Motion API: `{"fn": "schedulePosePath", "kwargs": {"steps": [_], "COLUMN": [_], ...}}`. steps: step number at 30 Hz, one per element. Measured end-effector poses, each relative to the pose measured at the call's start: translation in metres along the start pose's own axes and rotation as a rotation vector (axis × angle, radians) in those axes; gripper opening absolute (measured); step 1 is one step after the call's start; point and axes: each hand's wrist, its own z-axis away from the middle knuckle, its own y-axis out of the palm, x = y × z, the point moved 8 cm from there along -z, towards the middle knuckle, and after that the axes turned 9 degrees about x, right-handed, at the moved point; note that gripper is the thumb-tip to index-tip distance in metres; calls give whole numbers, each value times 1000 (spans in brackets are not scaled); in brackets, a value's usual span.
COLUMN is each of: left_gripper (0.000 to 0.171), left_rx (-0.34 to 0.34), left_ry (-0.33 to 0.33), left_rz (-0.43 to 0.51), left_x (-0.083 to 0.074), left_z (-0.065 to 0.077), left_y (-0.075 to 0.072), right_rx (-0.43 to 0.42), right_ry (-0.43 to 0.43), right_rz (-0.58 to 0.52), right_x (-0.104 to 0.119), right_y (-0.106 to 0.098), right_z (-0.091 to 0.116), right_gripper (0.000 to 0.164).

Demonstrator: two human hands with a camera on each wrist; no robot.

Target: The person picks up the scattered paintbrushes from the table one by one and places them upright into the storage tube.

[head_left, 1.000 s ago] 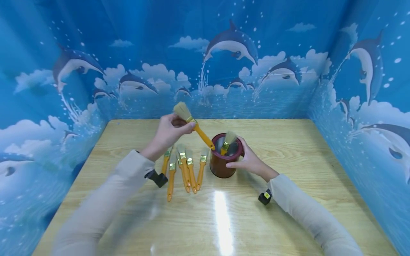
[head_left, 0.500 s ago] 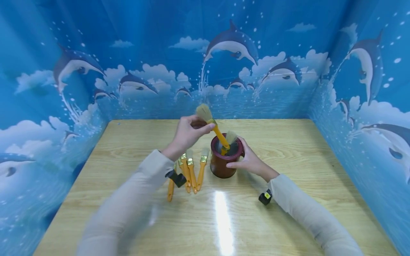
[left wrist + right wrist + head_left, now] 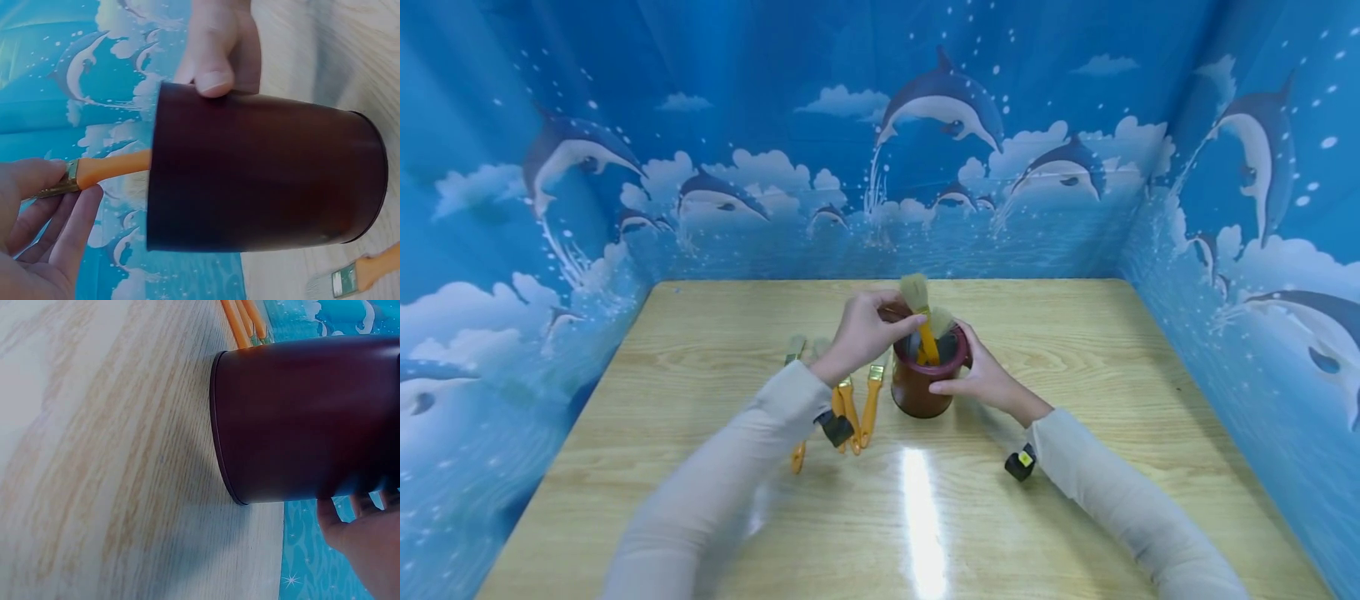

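Note:
My left hand (image 3: 863, 335) pinches a paintbrush (image 3: 928, 340) with an orange handle and pale bristles near its metal ferrule. Bristles up, the brush stands with its handle inside a dark red-brown round pot (image 3: 921, 395). In the left wrist view, thumb and fingers hold the ferrule while the orange handle (image 3: 117, 166) passes behind the pot's rim. My right hand (image 3: 990, 379) holds the pot at its right side, thumb in front. Another brush leans in the pot, its bristles (image 3: 942, 322) showing. Whether the held brush's handle touches the pot's bottom is hidden.
Several more orange-handled paintbrushes (image 3: 872, 406) lie on the wood-grain table (image 3: 1045, 533) left of the pot, partly covered by my left forearm. A blue dolphin-print curtain (image 3: 760, 242) encloses the table's back and sides.
The left hand has moved right and slightly down with the paintbrush, from above the pot's left edge until the handle is inside. The brush has turned more upright. Right hand and pot stay put.

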Motion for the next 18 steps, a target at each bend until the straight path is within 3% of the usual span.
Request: {"fn": "schedulePosePath", "kwargs": {"steps": [11,14,18], "left_gripper": [18,22,25], "left_rx": [124,123,79], "left_ry": [29,18,-12], "left_rz": [-45,-37,-23], "left_x": [3,5,12], "left_z": [-1,-1,2], "left_y": [26,24,8], "right_rx": [23,15,-7], "right_ry": [4,3,3], "right_rz": [-54,-38,-6], "right_x": [2,3,2], "right_y": [4,3,1], "right_z": [1,1,0], "right_gripper": [102,101,101]}}
